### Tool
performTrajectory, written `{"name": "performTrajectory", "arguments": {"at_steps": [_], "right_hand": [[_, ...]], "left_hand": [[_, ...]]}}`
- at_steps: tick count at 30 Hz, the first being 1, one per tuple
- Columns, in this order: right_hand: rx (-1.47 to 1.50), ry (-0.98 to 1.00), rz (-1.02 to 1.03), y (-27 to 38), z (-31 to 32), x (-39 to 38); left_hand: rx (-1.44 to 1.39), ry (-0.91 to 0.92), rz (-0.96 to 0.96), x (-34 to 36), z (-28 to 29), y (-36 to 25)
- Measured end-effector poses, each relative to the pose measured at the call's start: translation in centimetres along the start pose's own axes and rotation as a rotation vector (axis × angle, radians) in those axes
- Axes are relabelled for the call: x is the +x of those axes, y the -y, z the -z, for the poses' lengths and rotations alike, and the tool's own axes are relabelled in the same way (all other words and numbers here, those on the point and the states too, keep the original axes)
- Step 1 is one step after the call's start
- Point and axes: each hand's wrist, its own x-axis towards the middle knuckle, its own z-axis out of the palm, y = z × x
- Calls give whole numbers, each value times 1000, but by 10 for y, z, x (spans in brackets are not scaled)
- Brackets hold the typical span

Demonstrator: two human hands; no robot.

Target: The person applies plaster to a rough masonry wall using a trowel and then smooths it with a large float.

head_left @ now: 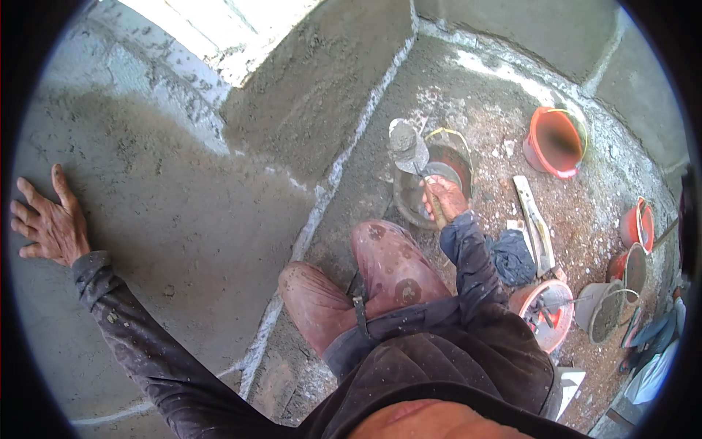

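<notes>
My left hand (pixel 51 219) rests with spread fingers on the grey rendered wall (pixel 168 241) at the far left. My right hand (pixel 444 197) grips the wooden handle of a trowel (pixel 408 143), whose blade carries wet grey mortar. The trowel is over a grey bucket (pixel 408 197) with a yellow handle, just beyond my bent knees. Much of that bucket's inside is hidden by my hand and the trowel.
An orange bucket (pixel 548 143) stands upper right; several smaller buckets (pixel 635 227) line the right side. A long board (pixel 534 212), a dark plastic bag (pixel 512 260) and a bucket of tools (pixel 552 329) lie beside me. Plastered walls (pixel 512 22) border the gritty floor (pixel 482 110).
</notes>
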Motion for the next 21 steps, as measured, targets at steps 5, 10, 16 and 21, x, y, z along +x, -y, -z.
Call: {"name": "performTrajectory", "arguments": {"at_steps": [5, 10, 16, 21], "right_hand": [[361, -94, 749, 125, -13, 34], [-17, -1001, 1128, 248, -19, 93], [-750, -145, 495, 213, -178, 94], [-404, 416, 749, 83, -178, -1]], "left_hand": [[97, 32, -8, 2, 0, 3], [133, 39, -11, 0, -3, 3], [124, 96, 9, 0, 2, 4], [101, 94, 14, 2, 0, 1]]}}
